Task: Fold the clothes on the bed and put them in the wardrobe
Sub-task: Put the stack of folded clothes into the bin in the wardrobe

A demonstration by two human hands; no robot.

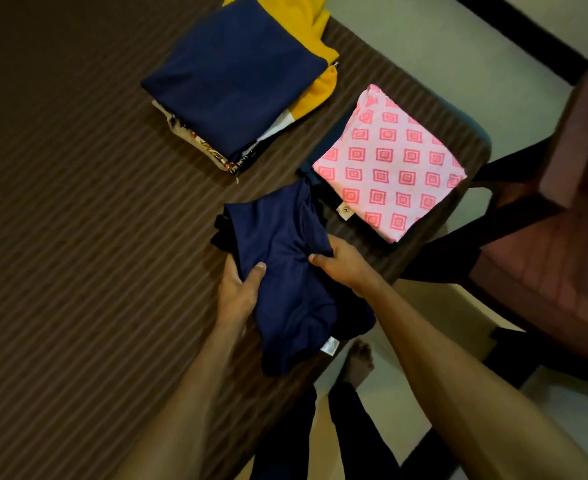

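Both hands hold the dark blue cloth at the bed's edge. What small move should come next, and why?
Probably lift the navy garment clear of the bed. The left hand and right hand each grip a side of it, and it already looks folded, part hanging over the edge. Two other folded piles, the pink patterned cloth and the navy-topped stack, still lie there.

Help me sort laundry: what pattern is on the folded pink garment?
Concentric darker-pink squares on the pale pink garment, clearest in the head view.
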